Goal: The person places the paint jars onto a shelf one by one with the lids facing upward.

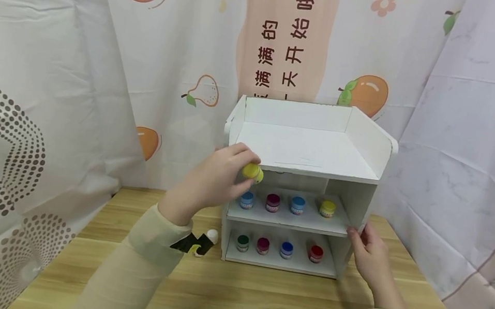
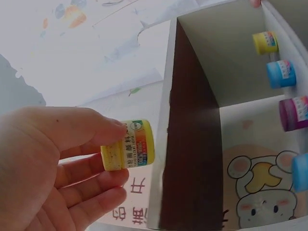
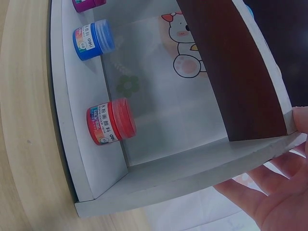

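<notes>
My left hand [image 1: 220,179] pinches a yellow paint jar [image 1: 253,172] between thumb and fingers, in front of the upper left of a white shelf unit [image 1: 306,171]. In the left wrist view the jar [image 2: 129,145] lies sideways, its printed label showing. My right hand [image 1: 370,254] grips the unit's right side, the thumb at the middle board's front corner and the fingers along the outer side panel. The middle board bears two light blue jars [image 1: 297,205], a purple jar [image 1: 272,202] and a yellow one [image 1: 327,208].
Green [image 1: 242,243], magenta [image 1: 263,246], blue [image 1: 286,250] and red [image 1: 316,253] jars stand in a row on the bottom board. Beneath the unit is a wooden table [image 1: 256,302]. Behind hangs a printed curtain [image 1: 188,37]. A small white round thing [image 1: 212,235] shows beside the left wrist strap.
</notes>
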`<state>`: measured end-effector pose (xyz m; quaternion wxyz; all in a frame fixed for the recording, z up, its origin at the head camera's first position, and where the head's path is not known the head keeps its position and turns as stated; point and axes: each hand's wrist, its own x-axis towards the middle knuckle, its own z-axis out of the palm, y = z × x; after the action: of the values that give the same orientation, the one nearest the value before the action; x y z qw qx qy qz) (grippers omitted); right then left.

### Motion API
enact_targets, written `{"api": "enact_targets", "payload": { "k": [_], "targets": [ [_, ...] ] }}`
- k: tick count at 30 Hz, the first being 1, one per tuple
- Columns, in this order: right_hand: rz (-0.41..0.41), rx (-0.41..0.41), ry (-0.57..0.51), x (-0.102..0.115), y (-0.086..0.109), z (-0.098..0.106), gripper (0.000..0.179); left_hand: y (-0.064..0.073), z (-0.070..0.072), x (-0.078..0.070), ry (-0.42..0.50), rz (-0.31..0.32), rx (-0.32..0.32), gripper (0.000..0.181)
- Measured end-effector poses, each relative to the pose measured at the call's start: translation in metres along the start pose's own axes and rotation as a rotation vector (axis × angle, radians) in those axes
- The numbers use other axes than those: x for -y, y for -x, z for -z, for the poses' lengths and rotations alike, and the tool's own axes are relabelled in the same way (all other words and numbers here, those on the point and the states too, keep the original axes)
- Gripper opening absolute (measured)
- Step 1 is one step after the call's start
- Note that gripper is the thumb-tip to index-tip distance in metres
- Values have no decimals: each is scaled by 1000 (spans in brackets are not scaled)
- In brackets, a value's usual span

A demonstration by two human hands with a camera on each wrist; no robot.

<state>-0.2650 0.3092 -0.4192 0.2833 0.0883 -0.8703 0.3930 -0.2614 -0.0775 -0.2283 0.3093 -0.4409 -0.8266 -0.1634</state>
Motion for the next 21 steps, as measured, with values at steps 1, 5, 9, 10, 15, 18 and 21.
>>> {"api": "enact_targets", "payload": {
  "k": [1,5,9,10,15,18,21],
  "targets": [
    [0,0,-1,0,0,0,46,-3,2,0,-6,-2,-1,32],
    [2,-1,-5,1,0,-1,45,-17,8,3,-51,-27,-1,31],
    [0,3,0,3,0,-1,46,-31,17,5,-138,-35,22,27],
    [-1,4,1,3,0,-1,46,-35,19,6,-169,-28,32,26],
    [-4,1,-11,3,1,-1,46,-49,28,8,-327,53,135,27],
    [-3,0,-18,2,2,-1,46,-56,30,9,-383,101,194,25],
    [-2,3,-20,1,1,-2,46,-61,30,11,-401,136,232,24]
  ]
}}
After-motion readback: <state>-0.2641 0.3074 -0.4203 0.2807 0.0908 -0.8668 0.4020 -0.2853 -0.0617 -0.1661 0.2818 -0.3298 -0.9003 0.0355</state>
